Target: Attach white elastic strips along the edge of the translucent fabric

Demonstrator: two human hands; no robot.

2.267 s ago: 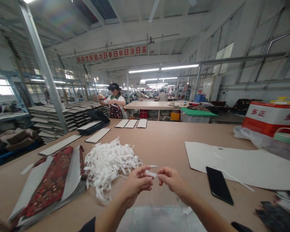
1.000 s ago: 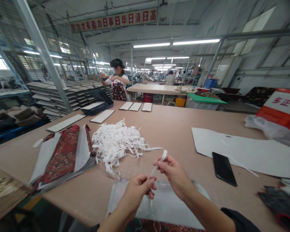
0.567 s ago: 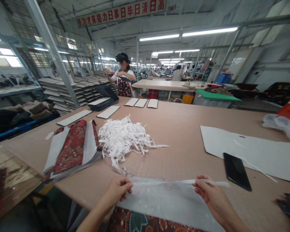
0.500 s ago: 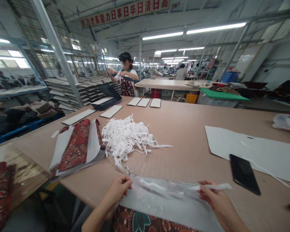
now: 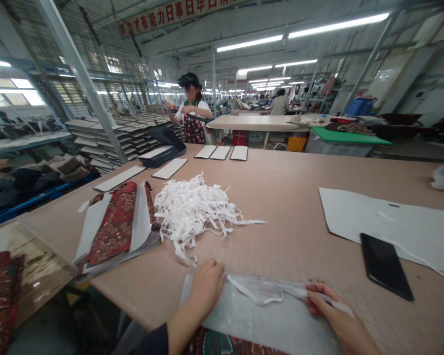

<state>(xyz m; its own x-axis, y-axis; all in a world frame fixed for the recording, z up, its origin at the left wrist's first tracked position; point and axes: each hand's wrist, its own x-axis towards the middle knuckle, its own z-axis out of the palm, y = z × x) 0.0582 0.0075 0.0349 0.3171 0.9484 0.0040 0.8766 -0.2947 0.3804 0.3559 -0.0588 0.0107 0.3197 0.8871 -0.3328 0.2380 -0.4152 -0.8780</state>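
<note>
Both hands stand well apart at the lower centre of the frame. On my feed the right hand [image 5: 327, 305] has thumb and fingers pinched on a pale tail, seemingly part of the white strip [image 5: 243, 289] looping between the hands, though I cannot be sure it is one piece. The left hand [image 5: 207, 286] is curled with its back to me, so I cannot tell whether its fingers grip the near end.

Slack worries me most: the loop droops over the pale sheet [image 5: 259, 323], so I judge it could twist or lie crooked if the ends are not drawn evenly. The sheet's upper edge looks rumpled by the right hand, and a crease could get trapped there. A hard tug might also skew the sheet on the bench [image 5: 281, 197]. Loose ends of the pile [image 5: 198, 209], left of centre, come close to the left hand and could snag.

The strip lies between the hands: one end just beside the left, the tail poking past the right toward the lower right.
</note>
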